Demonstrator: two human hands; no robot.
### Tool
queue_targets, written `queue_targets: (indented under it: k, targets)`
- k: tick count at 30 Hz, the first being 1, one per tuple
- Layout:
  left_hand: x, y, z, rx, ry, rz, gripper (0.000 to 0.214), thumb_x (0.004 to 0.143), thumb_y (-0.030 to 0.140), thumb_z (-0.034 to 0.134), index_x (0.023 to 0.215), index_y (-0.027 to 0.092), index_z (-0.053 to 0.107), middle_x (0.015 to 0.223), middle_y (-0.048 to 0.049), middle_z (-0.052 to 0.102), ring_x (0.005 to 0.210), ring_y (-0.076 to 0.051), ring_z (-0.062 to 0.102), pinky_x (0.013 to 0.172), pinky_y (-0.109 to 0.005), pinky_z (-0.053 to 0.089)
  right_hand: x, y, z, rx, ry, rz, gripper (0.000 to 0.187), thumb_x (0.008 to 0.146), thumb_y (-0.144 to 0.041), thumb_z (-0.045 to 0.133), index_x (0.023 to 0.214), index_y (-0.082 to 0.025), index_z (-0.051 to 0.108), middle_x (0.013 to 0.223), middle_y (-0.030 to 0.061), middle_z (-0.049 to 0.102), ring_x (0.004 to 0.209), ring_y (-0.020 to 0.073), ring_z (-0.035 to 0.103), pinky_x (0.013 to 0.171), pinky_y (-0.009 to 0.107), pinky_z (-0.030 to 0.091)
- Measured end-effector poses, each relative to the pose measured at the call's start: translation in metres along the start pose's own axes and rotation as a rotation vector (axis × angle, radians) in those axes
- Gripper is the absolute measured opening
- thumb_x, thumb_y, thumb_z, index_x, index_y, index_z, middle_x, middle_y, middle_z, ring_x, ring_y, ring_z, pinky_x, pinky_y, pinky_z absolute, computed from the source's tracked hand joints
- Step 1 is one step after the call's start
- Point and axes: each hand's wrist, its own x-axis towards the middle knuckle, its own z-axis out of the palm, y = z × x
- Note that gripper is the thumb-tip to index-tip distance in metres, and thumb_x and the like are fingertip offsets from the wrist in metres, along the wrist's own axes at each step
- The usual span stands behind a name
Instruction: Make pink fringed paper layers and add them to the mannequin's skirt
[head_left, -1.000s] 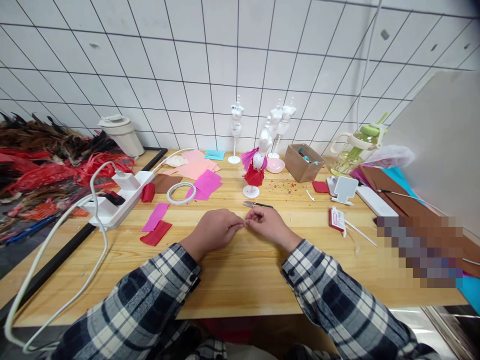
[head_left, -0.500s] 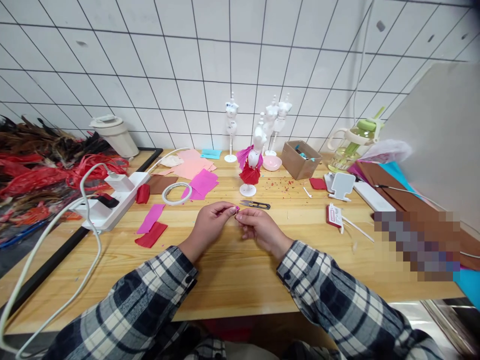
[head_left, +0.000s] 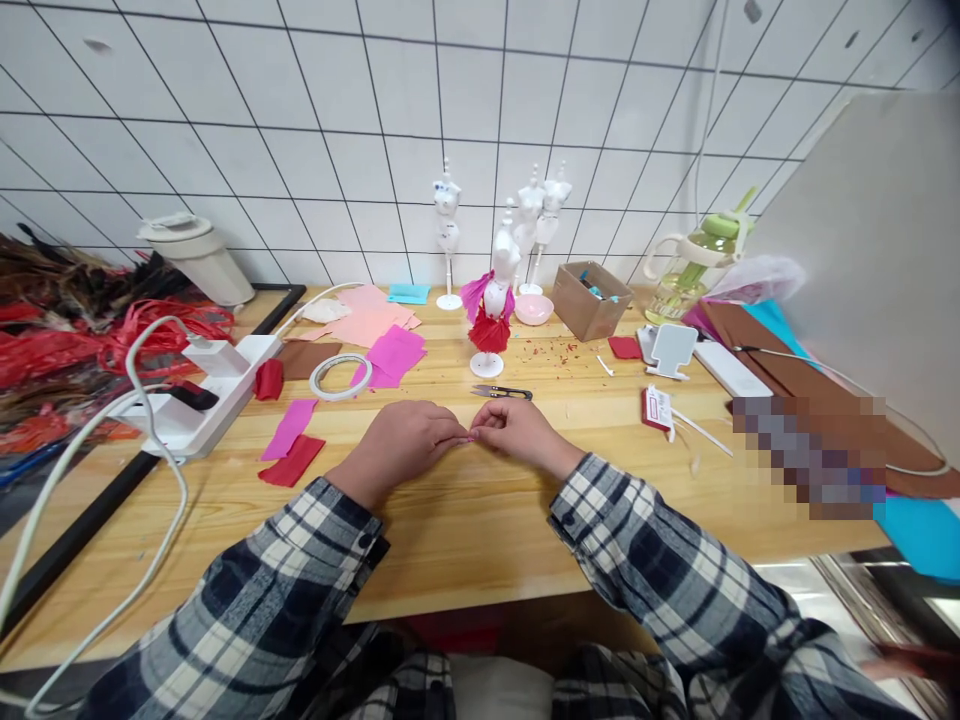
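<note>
My left hand (head_left: 409,445) and my right hand (head_left: 523,432) meet over the middle of the wooden table, both closed in a pinch. Between their fingertips is a tiny magenta piece (head_left: 471,437), mostly hidden, that looks like crepe paper. Thread snips (head_left: 504,393) with black handles lie just beyond my right fingers. Behind them stands a small white dress form (head_left: 501,262) on a round base, dressed in a red ruffled skirt (head_left: 490,333) and a magenta drape (head_left: 477,295) on its upper left.
Left are a tape roll (head_left: 340,377), magenta paper (head_left: 397,356), red paper (head_left: 292,462) and a power strip (head_left: 217,400) with cables. More dress forms (head_left: 448,235), a pink bowl (head_left: 534,310) and a cardboard box (head_left: 592,302) stand behind. A phone stand (head_left: 671,350) is right.
The whole view has shifted, so the table items sit slightly higher and further left. My left hand has turned more palm-down, and the magenta piece shows less between my fingers.
</note>
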Motion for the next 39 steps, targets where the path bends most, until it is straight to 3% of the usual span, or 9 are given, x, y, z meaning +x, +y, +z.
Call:
queue_targets:
  k: [4, 10, 15, 18, 23, 29, 35, 39]
  targets:
    - [0.003, 0.003, 0.002, 0.015, -0.121, -0.051, 0.032, 0.095, 0.038, 0.049, 0.088, 0.024, 0.077, 0.085, -0.0029, 0.076, 0.076, -0.019, 0.067, 0.062, -0.029, 0.04, -0.001, 0.002, -0.001, -0.255, 0.038, -0.195, 0.006, 0.076, -0.016, 0.065, 0.074, -0.017, 0.07, 0.065, -0.0017, 0.064, 0.059, 0.0099, 0.055, 0.055, 0.022, 0.04]
    - [0.004, 0.004, 0.005, -0.032, -0.127, -0.15, 0.03, 0.092, 0.037, 0.051, 0.088, 0.024, 0.078, 0.086, -0.006, 0.076, 0.077, -0.021, 0.067, 0.063, -0.03, 0.04, -0.005, -0.003, -0.002, -0.379, 0.078, -0.305, 0.007, 0.081, -0.019, 0.064, 0.079, -0.02, 0.071, 0.071, -0.0009, 0.066, 0.064, 0.012, 0.056, 0.059, 0.024, 0.038]
    - [0.004, 0.006, 0.009, -0.103, -0.037, -0.323, 0.027, 0.086, 0.034, 0.054, 0.082, 0.022, 0.078, 0.078, -0.0082, 0.075, 0.072, -0.022, 0.066, 0.062, -0.03, 0.04, -0.011, -0.009, 0.002, -0.611, 0.161, -0.439, 0.008, 0.085, -0.022, 0.063, 0.084, -0.021, 0.07, 0.077, 0.002, 0.067, 0.071, 0.0148, 0.056, 0.064, 0.027, 0.035]
    - [0.006, 0.009, 0.012, -0.284, 0.067, -0.457, 0.024, 0.082, 0.032, 0.057, 0.081, 0.021, 0.078, 0.079, -0.0065, 0.076, 0.071, -0.02, 0.065, 0.063, -0.028, 0.042, -0.017, -0.013, 0.006, -0.645, 0.248, -0.475, 0.011, 0.088, -0.025, 0.06, 0.084, -0.02, 0.069, 0.078, 0.0034, 0.066, 0.071, 0.0154, 0.056, 0.063, 0.028, 0.035]
    - [0.013, 0.013, 0.015, -0.861, 0.189, -0.722, 0.024, 0.073, 0.039, 0.068, 0.072, 0.015, 0.075, 0.068, -0.0043, 0.072, 0.061, -0.016, 0.061, 0.059, -0.026, 0.043, -0.023, -0.02, 0.01, -0.507, 0.381, -0.5, 0.011, 0.088, -0.026, 0.059, 0.084, -0.02, 0.067, 0.078, 0.0034, 0.066, 0.07, 0.0152, 0.056, 0.064, 0.027, 0.039]
    - [0.014, 0.014, 0.025, -1.358, 0.285, -0.819, 0.03, 0.062, 0.041, 0.08, 0.074, 0.014, 0.075, 0.071, -0.0054, 0.072, 0.062, -0.015, 0.061, 0.06, -0.026, 0.045, -0.02, -0.02, 0.017, -0.204, 0.442, -0.3, 0.012, 0.082, -0.031, 0.063, 0.077, -0.021, 0.065, 0.07, 0.0018, 0.066, 0.059, 0.0135, 0.054, 0.06, 0.027, 0.044]
    - [0.013, 0.017, 0.023, -1.395, 0.325, -0.813, 0.033, 0.062, 0.043, 0.082, 0.076, 0.014, 0.076, 0.07, -0.0063, 0.072, 0.062, -0.015, 0.06, 0.056, -0.026, 0.046, -0.016, -0.021, 0.017, 0.075, 0.383, -0.17, 0.014, 0.076, -0.034, 0.067, 0.074, -0.02, 0.063, 0.066, 0.0013, 0.066, 0.056, 0.0135, 0.058, 0.057, 0.027, 0.047]
    - [0.012, 0.014, 0.018, -1.226, 0.293, -0.747, 0.035, 0.067, 0.047, 0.079, 0.08, 0.014, 0.078, 0.07, -0.0065, 0.072, 0.055, -0.013, 0.056, 0.053, -0.026, 0.044, -0.016, -0.025, 0.012, 0.438, 0.209, -0.002, 0.025, 0.066, -0.037, 0.075, 0.071, -0.019, 0.059, 0.057, -0.0027, 0.059, 0.048, 0.0107, 0.053, 0.051, 0.027, 0.05]
